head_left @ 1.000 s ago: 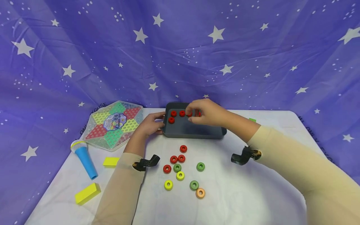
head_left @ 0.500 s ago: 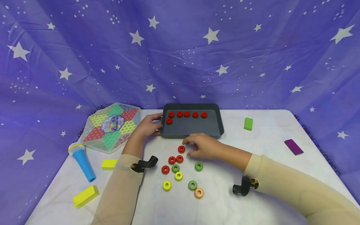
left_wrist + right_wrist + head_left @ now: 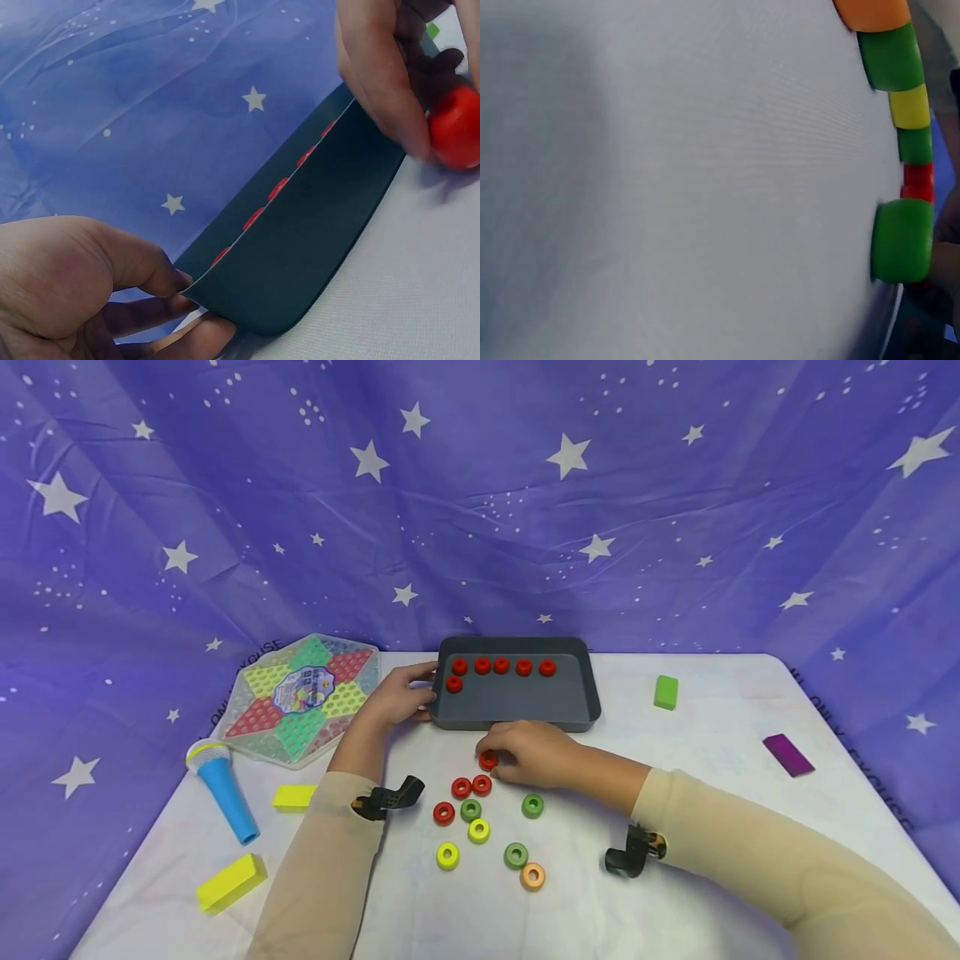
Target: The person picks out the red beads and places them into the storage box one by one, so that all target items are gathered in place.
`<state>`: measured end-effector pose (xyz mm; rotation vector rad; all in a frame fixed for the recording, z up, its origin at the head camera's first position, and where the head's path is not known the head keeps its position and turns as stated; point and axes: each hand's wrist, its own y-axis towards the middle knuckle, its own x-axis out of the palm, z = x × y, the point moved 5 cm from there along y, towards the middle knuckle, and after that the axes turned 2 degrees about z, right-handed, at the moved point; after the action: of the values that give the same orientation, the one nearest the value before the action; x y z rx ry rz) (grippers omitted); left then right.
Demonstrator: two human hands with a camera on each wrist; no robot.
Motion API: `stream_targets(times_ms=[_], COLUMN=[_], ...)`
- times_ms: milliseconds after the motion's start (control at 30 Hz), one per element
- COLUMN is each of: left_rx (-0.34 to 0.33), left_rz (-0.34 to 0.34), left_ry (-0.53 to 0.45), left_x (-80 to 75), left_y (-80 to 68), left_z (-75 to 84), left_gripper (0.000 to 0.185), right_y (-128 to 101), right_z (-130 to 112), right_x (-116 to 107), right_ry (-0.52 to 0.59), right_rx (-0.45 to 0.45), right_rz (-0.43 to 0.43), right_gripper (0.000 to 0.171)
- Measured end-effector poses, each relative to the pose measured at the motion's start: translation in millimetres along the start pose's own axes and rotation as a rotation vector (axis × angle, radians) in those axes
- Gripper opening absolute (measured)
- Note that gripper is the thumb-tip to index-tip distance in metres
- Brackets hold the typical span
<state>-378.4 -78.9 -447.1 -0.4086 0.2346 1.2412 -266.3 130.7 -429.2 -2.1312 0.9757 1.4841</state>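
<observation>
Head view: two hands at a dark tray (image 3: pixel 581 681) on a white table (image 3: pixel 712 827)
The right hand (image 3: pixel 528 753) curls its fingers around a red ring (image 3: pixel 488 760) lying on the table just before the tray; the left hand (image 3: pixel 397 695) grips the tray's left corner, six red rings inside

The left hand (image 3: pixel 396 696) is reaching far out over the table, with its thumb on top and its fingers curling underneath, pinching something. The right hand (image 3: pixel 531 753) is lying lower and nearer, palm down, and its fingertips (image 3: pixel 390 112) are bending in to pinch something small. Both arms are wearing pale sleeves, with a dark band sitting on each wrist.
</observation>
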Motion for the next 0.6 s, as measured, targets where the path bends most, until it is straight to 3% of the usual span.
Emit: stream_targets(times_ms=[367, 600], left_rx=[0.012, -0.003], left_rz=[-0.018, -0.007], left_ry=[-0.029, -0.005], left_x=[3.7, 1.3], left_y=[1.3, 0.2], left_z=[2.5, 0.7], left_gripper=[0.064, 0.064], right_y=[-16, -6], right_z=[24, 44], right_x=[-61, -95], right_ry=[0.014, -0.058], right_rx=[0.054, 0.079], right_rz=[0.045, 0.023], right_gripper=[0.032, 0.034])
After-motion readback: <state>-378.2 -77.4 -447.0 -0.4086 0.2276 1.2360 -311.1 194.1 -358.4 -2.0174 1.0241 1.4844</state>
